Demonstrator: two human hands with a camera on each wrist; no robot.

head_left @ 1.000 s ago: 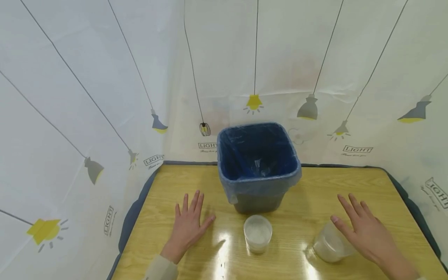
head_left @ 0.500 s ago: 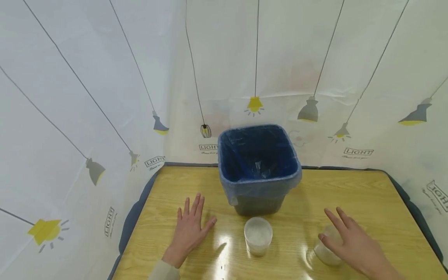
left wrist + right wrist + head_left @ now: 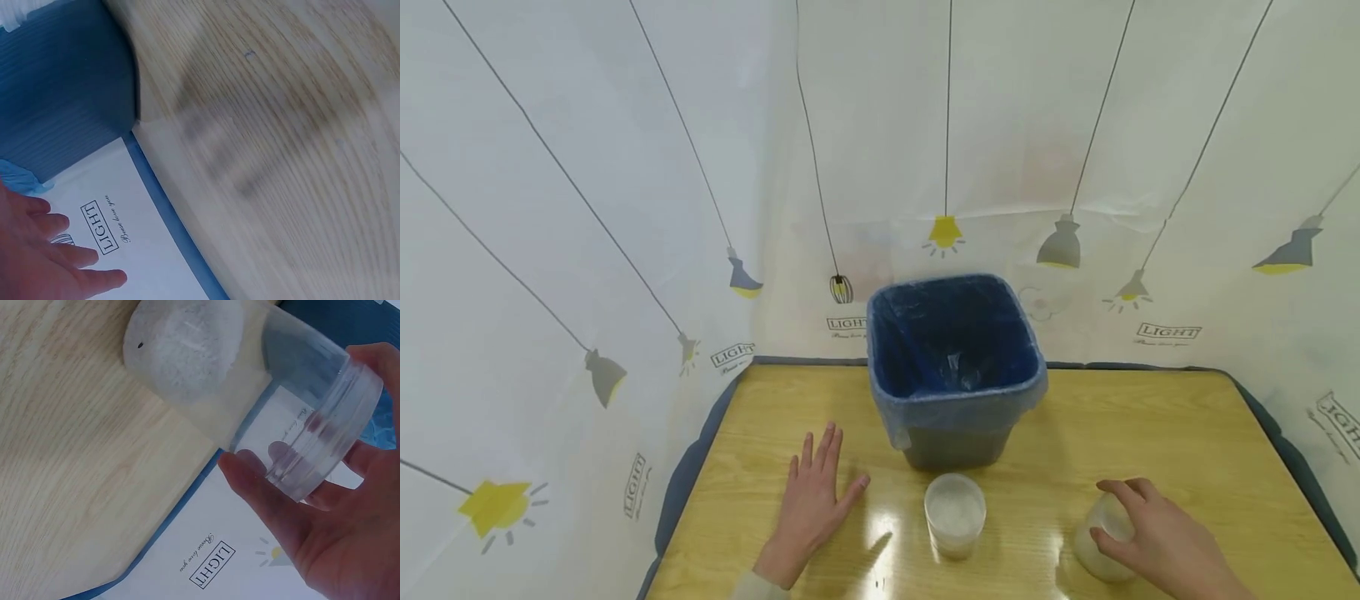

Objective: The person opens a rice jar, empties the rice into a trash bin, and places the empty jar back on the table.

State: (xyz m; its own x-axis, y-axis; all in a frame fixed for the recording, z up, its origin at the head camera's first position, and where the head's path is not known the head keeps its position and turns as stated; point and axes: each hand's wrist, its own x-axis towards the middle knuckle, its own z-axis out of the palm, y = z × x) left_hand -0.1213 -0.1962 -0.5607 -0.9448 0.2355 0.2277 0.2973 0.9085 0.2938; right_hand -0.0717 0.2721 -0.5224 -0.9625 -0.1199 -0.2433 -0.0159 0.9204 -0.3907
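Observation:
At the right of the head view, my right hand [image 3: 1168, 533] has its thumb and fingers curled round the upper end of a clear plastic jar [image 3: 1099, 554]. Up close in the right wrist view, the jar [image 3: 312, 375] has a clear, ridged top end, and white grainy stuff [image 3: 187, 350] with one dark speck shows at its bottom. My left hand [image 3: 812, 504] holds nothing; its fingers are extended and spread above or on the table's left side. Between the hands stands a translucent round tub [image 3: 955, 512], whitish within; whether it is lidded I cannot tell.
Behind the tub is a square dark bin [image 3: 955, 450] with a blue plastic liner folded over its rim. The wood-grain table [image 3: 820, 392] ends at white wall sheets [image 3: 865, 150] printed with hanging lamps, along a dark blue edge strip.
My right hand has come down and to the left, from hovering open over the jar to gripping its upper end. The left hand has barely moved; the head view has tilted up slightly.

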